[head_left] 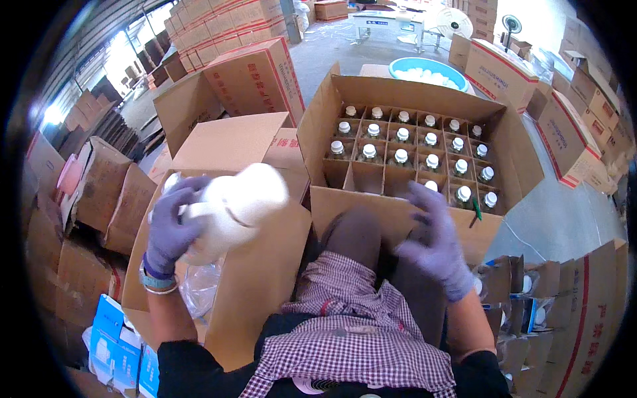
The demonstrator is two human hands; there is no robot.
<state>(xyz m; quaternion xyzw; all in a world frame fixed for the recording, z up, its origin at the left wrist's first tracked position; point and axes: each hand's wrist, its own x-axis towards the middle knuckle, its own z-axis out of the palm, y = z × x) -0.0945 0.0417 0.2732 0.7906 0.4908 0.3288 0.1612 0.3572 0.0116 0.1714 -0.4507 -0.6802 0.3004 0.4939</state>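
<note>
At nine o'clock I see the left hand (171, 229) grasping a white rounded piece (249, 196), too blurred to identify further, above the open carton (265, 285) at eight o'clock. The right hand (438, 242), toward four o'clock, has its fingers spread and nothing visible in them, near the divided carton (335, 207) of white-capped bottles (401, 157). I'd slow the left wrist, grip lightly, and cup the piece with the right, clear of the slim green tool (476, 208) at three o'clock.
</note>
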